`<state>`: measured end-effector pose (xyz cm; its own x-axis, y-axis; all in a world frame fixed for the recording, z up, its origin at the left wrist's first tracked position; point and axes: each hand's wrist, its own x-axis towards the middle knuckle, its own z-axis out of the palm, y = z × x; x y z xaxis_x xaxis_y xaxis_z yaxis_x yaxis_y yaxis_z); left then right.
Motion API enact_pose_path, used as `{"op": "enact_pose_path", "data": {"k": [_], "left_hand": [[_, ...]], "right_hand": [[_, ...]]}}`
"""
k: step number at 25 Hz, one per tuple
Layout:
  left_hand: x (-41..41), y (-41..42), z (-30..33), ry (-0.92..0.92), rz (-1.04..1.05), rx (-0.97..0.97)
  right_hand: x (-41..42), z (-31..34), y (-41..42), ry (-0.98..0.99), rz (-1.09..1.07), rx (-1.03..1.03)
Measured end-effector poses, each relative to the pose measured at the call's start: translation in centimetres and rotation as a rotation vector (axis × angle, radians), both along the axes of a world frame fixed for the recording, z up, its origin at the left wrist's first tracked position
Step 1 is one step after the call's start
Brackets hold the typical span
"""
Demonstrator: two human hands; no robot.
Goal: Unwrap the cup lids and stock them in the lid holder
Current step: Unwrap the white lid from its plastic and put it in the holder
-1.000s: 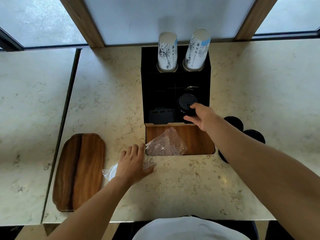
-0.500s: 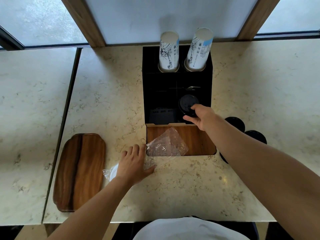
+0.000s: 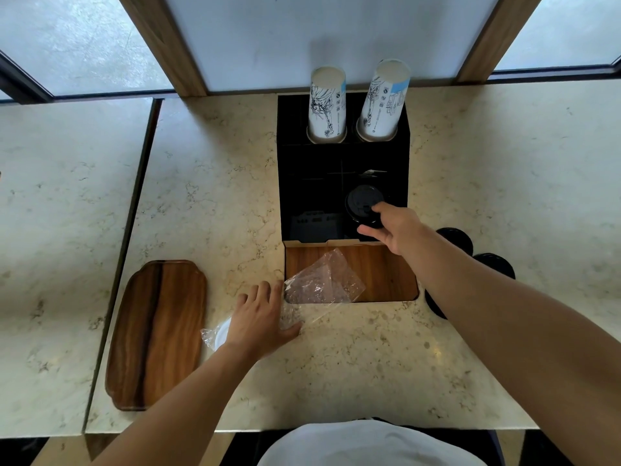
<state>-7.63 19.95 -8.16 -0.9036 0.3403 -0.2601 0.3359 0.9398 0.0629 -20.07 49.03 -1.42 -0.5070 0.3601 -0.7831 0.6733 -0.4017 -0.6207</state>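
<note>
A black lid holder [image 3: 312, 183] with several compartments stands at the back of the counter, with a wooden front shelf [image 3: 389, 274]. My right hand [image 3: 393, 230] grips a stack of black cup lids [image 3: 364, 205] in the holder's front right compartment. My left hand [image 3: 260, 319] lies flat on a clear plastic wrapper [image 3: 322, 282] that holds a white lid [image 3: 222, 334] at its left end. More black lids [image 3: 455, 240] lie on the counter to the right, partly hidden by my right arm.
Two stacks of upside-down printed paper cups [image 3: 327, 105] stand in the holder's back compartments. A wooden tray [image 3: 158, 331] lies on the counter at the left. A gap [image 3: 127, 243] separates this counter from the slab to the left.
Both hands have stayed nearly still; my right hand keeps its grip on the black lids in the holder.
</note>
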Motion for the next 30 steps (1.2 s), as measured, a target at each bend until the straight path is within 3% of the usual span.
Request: {"op": "enact_pose_path", "data": {"k": [2,6,8,10,15,21,26,30], "left_hand": [[0.1,0.0,0.1,-0.001,0.002,0.010],[0.4,0.0,0.3,0.009,0.013,0.034],[0.6,0.0,0.5,0.012,0.015,0.043],[0.8,0.0,0.6,0.018,0.015,0.049],[1.9,-0.3,1.0,0.051,0.034,0.057],[4.0,-3.3,1.2,-0.043,0.142,-0.030],[5.7,-5.0,1.1,-0.099,0.233,-0.065],[6.9,-5.3,1.1,-0.099,0.269,-0.047]], "right_hand": [[0.7,0.5,0.1,0.011,0.029,0.092],[4.1,0.1,-0.6,0.080,0.206,0.586],[6.2,-0.1,-1.5,0.154,0.308,0.617],[7.5,0.0,-2.5,0.156,0.461,0.479],[8.2,0.6,-4.6,-0.057,0.838,0.188],[7.1,-0.6,-4.9,-0.024,0.683,-0.181],[6.5,-2.8,-3.9,-0.116,0.892,-0.431],[7.3,-4.6,-4.4,-0.127,0.918,-0.606]]}}
